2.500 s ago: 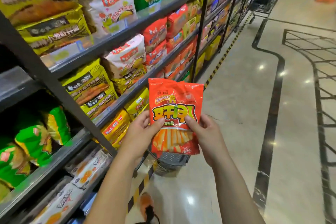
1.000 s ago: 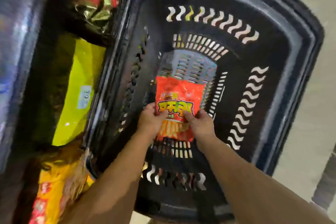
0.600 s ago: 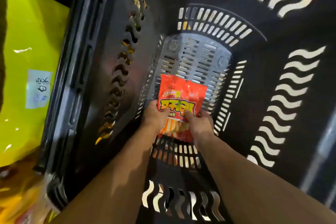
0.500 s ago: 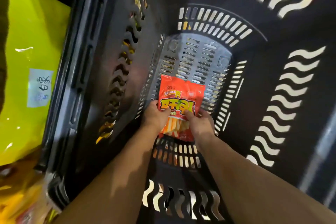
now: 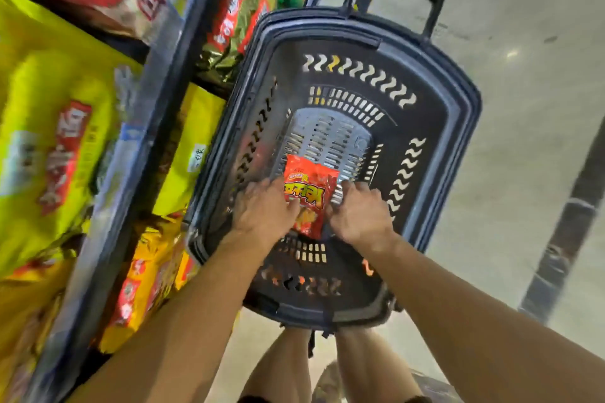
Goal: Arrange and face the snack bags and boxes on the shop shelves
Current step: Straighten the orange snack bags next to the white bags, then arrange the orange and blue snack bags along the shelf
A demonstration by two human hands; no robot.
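Bag (image 5: 309, 193): lower left corner hidden under left hand (image 5: 265, 211); small print unreadable. Right hand (image 5: 357, 216): fingertips smeared, contact with bag unclear. Neither hand's grip can be made out. Shelf (image 5: 140, 127) goods motion-blurred, lettering illegible. Yellow packs (image 5: 49, 141) cut by left edge. Basket (image 5: 458, 127): near wall partly behind forearms (image 5: 196, 304). Legs (image 5: 281, 366) cut off at bottom edge.

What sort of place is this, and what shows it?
Most likely a supermarket aisle: shelves on the left packed with snack bags, a shopping basket on the polished floor, and a red bag in it.
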